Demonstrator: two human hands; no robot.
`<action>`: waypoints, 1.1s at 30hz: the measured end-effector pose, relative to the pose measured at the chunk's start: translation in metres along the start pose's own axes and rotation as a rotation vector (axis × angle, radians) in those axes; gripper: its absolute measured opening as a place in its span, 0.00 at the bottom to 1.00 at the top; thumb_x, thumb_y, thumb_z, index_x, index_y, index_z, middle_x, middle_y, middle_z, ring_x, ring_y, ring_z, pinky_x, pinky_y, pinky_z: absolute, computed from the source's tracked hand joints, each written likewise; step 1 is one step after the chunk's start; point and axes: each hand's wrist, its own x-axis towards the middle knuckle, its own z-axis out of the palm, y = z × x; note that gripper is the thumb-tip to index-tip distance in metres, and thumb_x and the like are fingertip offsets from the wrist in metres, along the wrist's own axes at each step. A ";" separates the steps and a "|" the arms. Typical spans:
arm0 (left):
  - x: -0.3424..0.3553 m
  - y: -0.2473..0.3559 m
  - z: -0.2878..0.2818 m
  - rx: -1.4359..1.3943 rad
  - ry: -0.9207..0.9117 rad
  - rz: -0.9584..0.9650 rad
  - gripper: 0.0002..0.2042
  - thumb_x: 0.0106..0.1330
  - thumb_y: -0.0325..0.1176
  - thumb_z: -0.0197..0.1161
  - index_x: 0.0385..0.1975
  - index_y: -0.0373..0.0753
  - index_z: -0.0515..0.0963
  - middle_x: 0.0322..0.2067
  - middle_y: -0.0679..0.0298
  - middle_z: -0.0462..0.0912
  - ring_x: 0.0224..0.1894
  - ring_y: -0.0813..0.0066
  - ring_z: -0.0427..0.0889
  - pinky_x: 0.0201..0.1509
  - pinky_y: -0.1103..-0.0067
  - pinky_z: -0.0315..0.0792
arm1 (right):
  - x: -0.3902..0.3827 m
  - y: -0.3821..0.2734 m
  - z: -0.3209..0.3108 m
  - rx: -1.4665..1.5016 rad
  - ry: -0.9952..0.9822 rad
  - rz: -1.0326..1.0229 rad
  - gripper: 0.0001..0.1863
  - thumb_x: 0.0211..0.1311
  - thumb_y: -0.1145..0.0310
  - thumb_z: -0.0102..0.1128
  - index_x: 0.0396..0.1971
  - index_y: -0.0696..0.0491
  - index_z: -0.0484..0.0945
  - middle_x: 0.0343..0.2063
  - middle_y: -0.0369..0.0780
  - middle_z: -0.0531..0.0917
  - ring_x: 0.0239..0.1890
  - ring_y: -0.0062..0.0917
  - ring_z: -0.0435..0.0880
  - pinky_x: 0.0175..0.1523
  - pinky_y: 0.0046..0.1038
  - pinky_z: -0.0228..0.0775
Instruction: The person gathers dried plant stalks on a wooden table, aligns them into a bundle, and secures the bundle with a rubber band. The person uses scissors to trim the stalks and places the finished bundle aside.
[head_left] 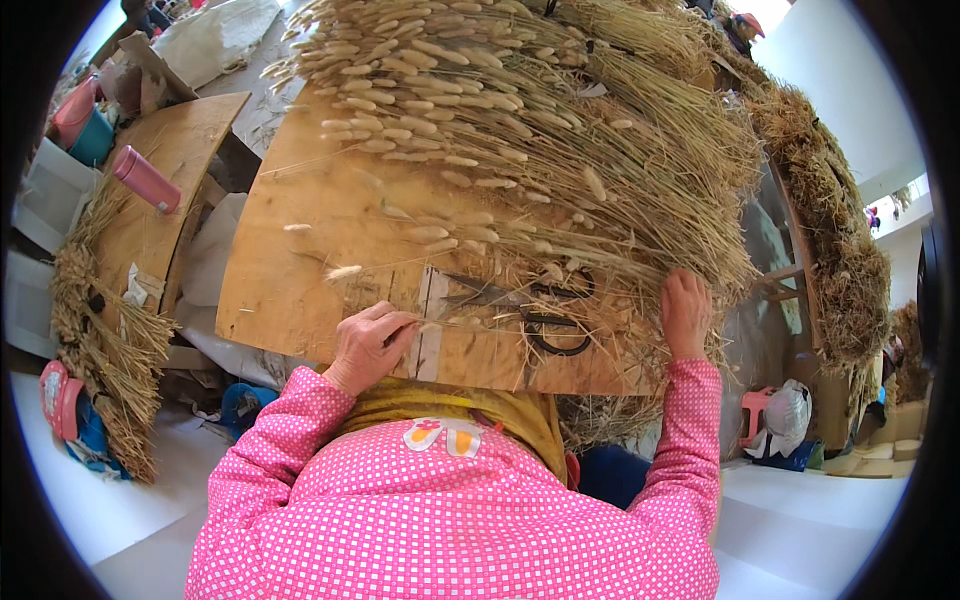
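A broad heap of dried bunny tail grass (640, 130) covers the far part of a wooden board (285, 215), its fluffy heads to the left and its stems to the right. At the board's near edge is my left hand (372, 345), fingers curled and pinched together; a thin straw-like line runs right from its fingertips, too fine to name surely. My right hand (687, 312) rests at the stem ends on the right, its fingers bent down and closed on some stems. Between my hands lie black-handled scissors (490, 293), blades pointing left, with loose straw over them.
On the left, a second wooden table (165, 150) bears a pink tumbler (147, 180) and grass bundles (115, 340). More dried grass (825, 210) is piled along the right. A pink stool (755, 415) stands low at right. Another person (745, 28) is at the far right.
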 end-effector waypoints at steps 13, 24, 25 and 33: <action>0.000 -0.005 -0.003 -0.092 0.013 0.052 0.04 0.60 0.32 0.70 0.32 0.42 0.85 0.27 0.62 0.82 0.29 0.61 0.84 0.31 0.70 0.77 | 0.042 -0.066 -0.040 0.098 0.002 -0.306 0.05 0.61 0.74 0.60 0.36 0.51 0.77 0.33 0.38 0.83 0.36 0.33 0.82 0.42 0.33 0.73; -0.003 -0.007 -0.003 -0.150 0.007 0.056 0.04 0.61 0.31 0.71 0.33 0.40 0.85 0.27 0.61 0.82 0.27 0.61 0.83 0.29 0.72 0.77 | 0.025 -0.085 -0.038 0.148 0.025 -0.140 0.09 0.58 0.72 0.67 0.39 0.49 0.84 0.36 0.37 0.85 0.39 0.33 0.84 0.45 0.35 0.74; -0.003 -0.007 -0.003 -0.174 0.021 0.047 0.04 0.61 0.31 0.71 0.33 0.40 0.85 0.26 0.61 0.82 0.26 0.62 0.83 0.29 0.72 0.76 | 0.031 -0.103 -0.037 0.225 0.065 -0.148 0.08 0.58 0.71 0.68 0.38 0.49 0.84 0.34 0.37 0.85 0.37 0.32 0.84 0.42 0.34 0.74; -0.006 -0.006 -0.009 -0.308 0.079 -0.007 0.04 0.60 0.25 0.71 0.28 0.34 0.83 0.21 0.58 0.80 0.21 0.66 0.79 0.25 0.75 0.71 | 0.089 -0.189 0.012 0.171 -0.004 -0.235 0.03 0.57 0.70 0.69 0.32 0.50 0.85 0.32 0.36 0.81 0.36 0.28 0.83 0.37 0.31 0.75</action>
